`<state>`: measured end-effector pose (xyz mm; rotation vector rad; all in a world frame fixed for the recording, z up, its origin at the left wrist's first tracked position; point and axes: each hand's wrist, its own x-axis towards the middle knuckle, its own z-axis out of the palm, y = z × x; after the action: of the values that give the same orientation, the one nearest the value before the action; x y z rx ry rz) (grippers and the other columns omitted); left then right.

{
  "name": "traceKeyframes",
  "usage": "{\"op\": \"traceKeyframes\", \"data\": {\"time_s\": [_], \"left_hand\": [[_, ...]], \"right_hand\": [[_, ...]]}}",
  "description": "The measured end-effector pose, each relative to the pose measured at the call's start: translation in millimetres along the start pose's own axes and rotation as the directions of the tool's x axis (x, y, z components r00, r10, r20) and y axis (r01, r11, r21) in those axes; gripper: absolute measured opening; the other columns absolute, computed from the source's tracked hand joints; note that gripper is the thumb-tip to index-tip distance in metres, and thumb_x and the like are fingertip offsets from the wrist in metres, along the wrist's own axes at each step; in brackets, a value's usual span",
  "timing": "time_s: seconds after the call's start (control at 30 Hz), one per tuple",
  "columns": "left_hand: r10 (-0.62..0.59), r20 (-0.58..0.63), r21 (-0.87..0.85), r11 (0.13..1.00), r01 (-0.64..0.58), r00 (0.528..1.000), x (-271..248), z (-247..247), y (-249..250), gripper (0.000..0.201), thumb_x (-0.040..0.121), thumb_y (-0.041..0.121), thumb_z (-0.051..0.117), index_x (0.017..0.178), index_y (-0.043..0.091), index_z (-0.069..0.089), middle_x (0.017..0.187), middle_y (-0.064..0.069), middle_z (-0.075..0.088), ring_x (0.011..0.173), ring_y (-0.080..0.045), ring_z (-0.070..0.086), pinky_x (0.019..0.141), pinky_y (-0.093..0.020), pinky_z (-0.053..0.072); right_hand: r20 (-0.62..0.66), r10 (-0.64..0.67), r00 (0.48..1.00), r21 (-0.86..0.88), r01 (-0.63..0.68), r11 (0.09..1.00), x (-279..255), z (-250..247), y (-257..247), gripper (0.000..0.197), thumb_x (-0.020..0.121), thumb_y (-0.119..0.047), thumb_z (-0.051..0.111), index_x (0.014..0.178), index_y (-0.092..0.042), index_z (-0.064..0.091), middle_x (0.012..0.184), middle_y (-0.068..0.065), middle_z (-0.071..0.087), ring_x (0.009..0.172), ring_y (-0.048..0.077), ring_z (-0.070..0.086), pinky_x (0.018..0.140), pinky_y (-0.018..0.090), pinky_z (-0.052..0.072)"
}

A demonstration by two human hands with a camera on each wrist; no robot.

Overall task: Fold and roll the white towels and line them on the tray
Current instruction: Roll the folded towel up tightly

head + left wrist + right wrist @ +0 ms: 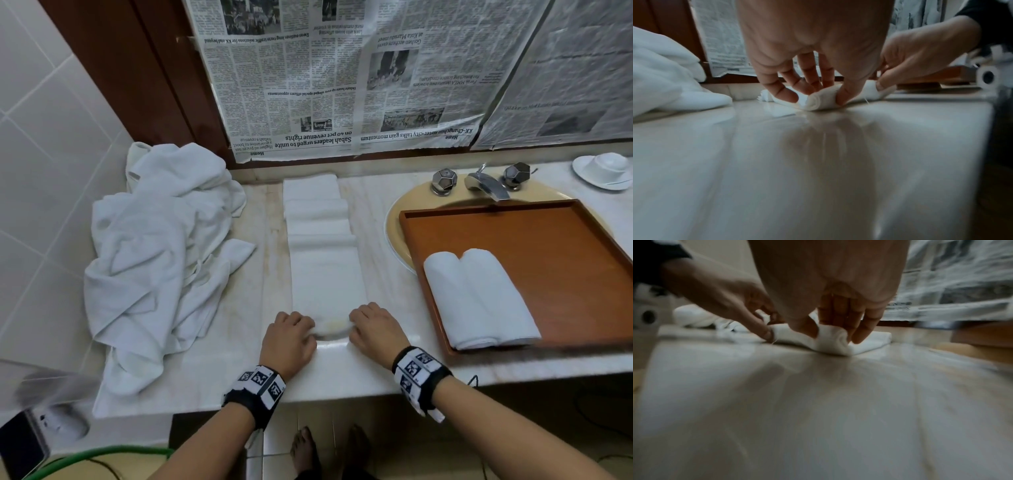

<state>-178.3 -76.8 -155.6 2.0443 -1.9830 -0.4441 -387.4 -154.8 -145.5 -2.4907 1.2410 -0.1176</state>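
Two rolled towels (479, 298) on one tray (565, 246); one folded towel (325, 260); one towel heap (157, 246); two tap handles (444, 181); one spout (486, 185).

Your L hand (289, 337) and R hand (375, 330) sit knuckles-up, side by side, forearms reaching in from 6 o'clock w/ marker bands on both wrists, fingers and thumbs curled, each pinching the towel roll (821, 100).

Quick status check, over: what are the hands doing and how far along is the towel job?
Both hands, left hand and right hand, pinch the folded towel, rolling its near end. Two rolled towels on tray. Towel pile waits; nothing blocking.
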Motion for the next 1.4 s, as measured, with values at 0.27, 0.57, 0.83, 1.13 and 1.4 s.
{"op": "traceKeyframes", "data": {"time_s": [0.27, 0.57, 0.83, 1.13, 1.4], "left_hand": [[-0.341, 0.043, -0.364, 0.87, 0.332, 0.939, 6, -13, 0, 0.022, 0.092, 0.031, 0.061, 0.112, 0.022, 0.064, 0.099, 0.001, 0.067, 0.084, -0.012, 0.059, 0.079, -0.025, 0.045], [-0.112, 0.044, -0.002, 0.994, 0.112, 0.993, -9, -8, -2, 0.025, 0.097, 0.041, 0.049, 0.119, 0.033, 0.057, 0.122, 0.014, 0.044, 0.107, -0.015, 0.048, 0.068, -0.034, 0.054], [-0.072, 0.049, 0.104, 0.992, 0.067, 0.996, 0, -8, 1, 0.033, 0.084, 0.045, 0.048, 0.106, 0.025, 0.06, 0.106, 0.008, 0.056, 0.095, -0.024, 0.056, 0.056, -0.032, 0.042], [-0.313, 0.129, -0.359, 0.87, 0.339, 0.941, 8, -16, 2, 0.033, 0.094, 0.036, 0.045, 0.123, 0.024, 0.056, 0.097, -0.002, 0.065, 0.09, -0.02, 0.06, 0.077, -0.032, 0.046], [-0.273, -0.011, -0.168, 0.949, 0.268, 0.962, 3, -10, 1, 0.019, 0.1, 0.033, 0.048, 0.117, 0.031, 0.056, 0.121, 0.005, 0.043, 0.086, -0.018, 0.056, 0.067, -0.03, 0.048]], "right_hand": [[0.04, 0.128, 0.991, 0.302, -0.134, 0.944, -1, -6, 15, 0.019, 0.099, -0.027, 0.053, 0.116, -0.022, 0.06, 0.103, -0.002, 0.057, 0.088, 0.018, 0.059, 0.079, 0.031, 0.045], [-0.056, -0.07, 0.996, -0.176, 0.059, 0.983, -14, 6, 2, 0.036, 0.062, -0.025, 0.072, 0.096, -0.016, 0.066, 0.112, 0.003, 0.06, 0.097, 0.025, 0.056, 0.065, 0.034, 0.05], [0.043, 0.054, 0.998, -0.03, -0.053, 0.998, 1, -7, -7, 0.027, 0.086, -0.022, 0.048, 0.105, -0.013, 0.065, 0.1, 0.002, 0.063, 0.097, 0.025, 0.057, 0.079, 0.037, 0.045], [0.093, 0.274, 0.957, 0.339, -0.289, 0.895, 2, -14, 8, 0.026, 0.096, -0.032, 0.054, 0.12, -0.022, 0.053, 0.105, 0.001, 0.061, 0.09, 0.02, 0.058, 0.081, 0.033, 0.046], [-0.035, 0.043, 0.998, 0.054, -0.041, 0.998, -4, -5, 11, 0.025, 0.098, -0.039, 0.05, 0.11, -0.02, 0.062, 0.109, -0.001, 0.05, 0.091, 0.018, 0.05, 0.061, 0.029, 0.042]]}}
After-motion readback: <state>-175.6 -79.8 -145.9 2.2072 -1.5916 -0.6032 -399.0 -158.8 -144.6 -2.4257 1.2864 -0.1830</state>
